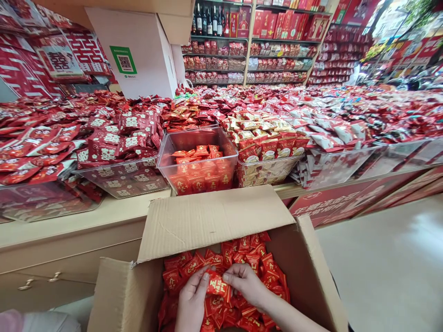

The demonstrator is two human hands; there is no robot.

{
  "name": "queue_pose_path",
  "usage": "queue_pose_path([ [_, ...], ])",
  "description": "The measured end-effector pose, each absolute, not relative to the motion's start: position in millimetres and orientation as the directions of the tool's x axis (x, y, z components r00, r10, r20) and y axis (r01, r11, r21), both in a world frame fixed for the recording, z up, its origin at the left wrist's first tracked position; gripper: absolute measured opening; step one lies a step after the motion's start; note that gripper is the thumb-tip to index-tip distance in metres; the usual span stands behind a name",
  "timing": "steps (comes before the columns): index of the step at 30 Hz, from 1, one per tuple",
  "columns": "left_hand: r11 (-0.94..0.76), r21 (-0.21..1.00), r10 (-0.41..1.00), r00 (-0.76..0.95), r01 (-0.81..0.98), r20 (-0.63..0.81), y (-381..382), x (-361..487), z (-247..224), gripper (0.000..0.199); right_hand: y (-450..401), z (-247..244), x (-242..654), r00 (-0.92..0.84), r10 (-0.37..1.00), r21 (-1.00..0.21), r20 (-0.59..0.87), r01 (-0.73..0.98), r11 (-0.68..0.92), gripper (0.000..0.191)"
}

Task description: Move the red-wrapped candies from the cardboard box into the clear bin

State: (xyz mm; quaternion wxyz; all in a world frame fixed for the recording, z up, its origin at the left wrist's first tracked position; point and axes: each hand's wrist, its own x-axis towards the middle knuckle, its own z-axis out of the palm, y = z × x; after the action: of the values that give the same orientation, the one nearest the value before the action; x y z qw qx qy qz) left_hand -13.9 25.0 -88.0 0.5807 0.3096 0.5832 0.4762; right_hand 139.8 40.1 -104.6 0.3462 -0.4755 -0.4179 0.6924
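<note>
Both my hands are over an open cardboard box (214,221) that is partly filled with red wrapped candies (252,260) printed in gold. Between them is one red candy packet (217,285), its gold lettering facing up. My left hand (194,295) pinches its left edge with thumb and fingers. On the opposite side, my right hand (244,282) grips the upper right corner between thumb and forefinger. Beyond the box's raised flap stands a clear plastic bin (164,161), with similar red packets (200,173) lying low inside it.
Clear bins heaped with packets line the counter: maroon ones (117,138) to the left, durian packets (270,146) to the right. A white box with a QR code (124,64) stands behind. Drawers (55,276) are below left, floor (387,258) at right, stocked shelves (249,46) at the back.
</note>
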Motion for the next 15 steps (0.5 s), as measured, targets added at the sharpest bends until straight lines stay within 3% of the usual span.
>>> queue_pose_path([
  [10, 0.328, 0.863, 0.926, -0.049, -0.384, -0.374, 20, -6, -62, 0.045, 41, -94, 140, -0.232, 0.912, -0.923, -0.339, -0.103, -0.37, 0.041],
  [15, 0.339, 0.859, 0.926, -0.025, -0.384, -0.377, 18, -1, -43, 0.048, 40, -82, 145, -0.237, 0.922, -0.937, -0.307, -0.091, -0.336, 0.038],
])
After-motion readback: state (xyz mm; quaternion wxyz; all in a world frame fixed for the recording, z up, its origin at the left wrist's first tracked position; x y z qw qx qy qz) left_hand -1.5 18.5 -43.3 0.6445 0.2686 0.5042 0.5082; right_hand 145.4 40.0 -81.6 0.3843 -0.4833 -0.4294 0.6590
